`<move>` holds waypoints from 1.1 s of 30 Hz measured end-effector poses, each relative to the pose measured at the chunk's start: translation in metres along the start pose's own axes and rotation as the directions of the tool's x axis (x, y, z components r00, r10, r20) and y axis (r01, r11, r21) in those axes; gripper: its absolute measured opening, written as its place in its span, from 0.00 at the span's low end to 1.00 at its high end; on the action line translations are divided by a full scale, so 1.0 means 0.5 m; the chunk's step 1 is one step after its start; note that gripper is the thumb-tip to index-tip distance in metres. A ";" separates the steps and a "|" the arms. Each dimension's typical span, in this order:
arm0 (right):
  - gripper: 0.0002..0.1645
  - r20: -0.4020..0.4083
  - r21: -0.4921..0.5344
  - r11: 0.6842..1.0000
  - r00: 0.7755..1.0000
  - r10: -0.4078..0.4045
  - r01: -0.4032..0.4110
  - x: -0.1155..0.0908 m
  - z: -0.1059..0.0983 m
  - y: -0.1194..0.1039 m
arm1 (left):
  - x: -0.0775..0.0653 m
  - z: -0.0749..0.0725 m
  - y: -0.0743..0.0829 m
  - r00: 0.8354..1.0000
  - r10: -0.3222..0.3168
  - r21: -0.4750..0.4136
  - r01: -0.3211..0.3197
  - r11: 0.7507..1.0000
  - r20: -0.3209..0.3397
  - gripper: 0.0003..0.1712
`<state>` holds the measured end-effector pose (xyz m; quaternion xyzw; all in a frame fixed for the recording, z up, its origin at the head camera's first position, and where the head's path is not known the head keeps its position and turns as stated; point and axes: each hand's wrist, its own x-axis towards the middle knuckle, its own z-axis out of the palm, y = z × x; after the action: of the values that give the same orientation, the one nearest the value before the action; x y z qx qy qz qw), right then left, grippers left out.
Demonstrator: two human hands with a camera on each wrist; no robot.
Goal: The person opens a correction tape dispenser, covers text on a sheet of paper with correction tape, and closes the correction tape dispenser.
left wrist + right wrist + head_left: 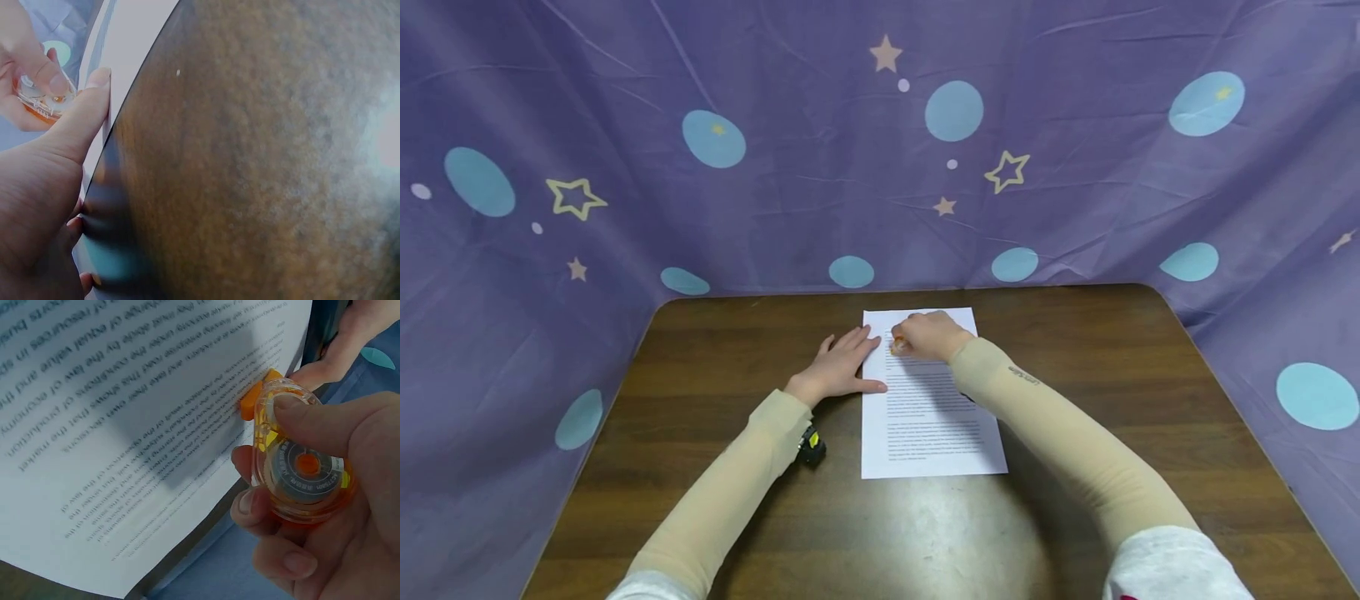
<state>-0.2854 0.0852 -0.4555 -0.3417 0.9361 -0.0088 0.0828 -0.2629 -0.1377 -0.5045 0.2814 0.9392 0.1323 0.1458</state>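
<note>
A printed sheet of paper (925, 450) lies on the wooden table. My right hand (934, 335) grips an orange, see-through correction tape dispenser (306, 469), its thumb on top and its fingers curled beneath. The dispenser's orange tip is at the left side of the upper text lines; I cannot tell whether it touches the paper. Fingers spread, my left hand (837, 367) rests flat at the sheet's left edge, with the thumb and fingertips on the paper. In the left wrist view, the left thumb (84, 119) lies along the sheet's edge.
The brown wooden table (715, 350) extends around the sheet on every side. Behind it and at both sides hangs a purple curtain (805, 192) with stars and blue ovals. A small black device (811, 447) sits at the left wrist.
</note>
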 end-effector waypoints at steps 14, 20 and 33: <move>0.09 0.044 0.004 0.998 0.997 0.060 -0.060 -0.007 -0.007 0.006 | 0.001 0.001 -0.001 1.000 -0.003 0.002 0.003 1.000 0.004 0.58; 0.11 0.058 -0.002 0.997 0.995 0.079 -0.079 -0.015 -0.005 0.013 | 0.003 0.006 -0.004 1.000 -0.002 -0.008 0.002 1.000 -0.001 0.58; 0.13 0.052 0.017 0.995 0.994 0.095 -0.096 -0.036 -0.004 0.039 | 0.000 0.002 0.000 1.000 -0.001 0.000 0.001 1.000 -0.008 0.58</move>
<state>-0.2848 0.1118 -0.4521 -0.2957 0.9489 -0.0054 0.1102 -0.2626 -0.1373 -0.5055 0.2803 0.9399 0.1334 0.1423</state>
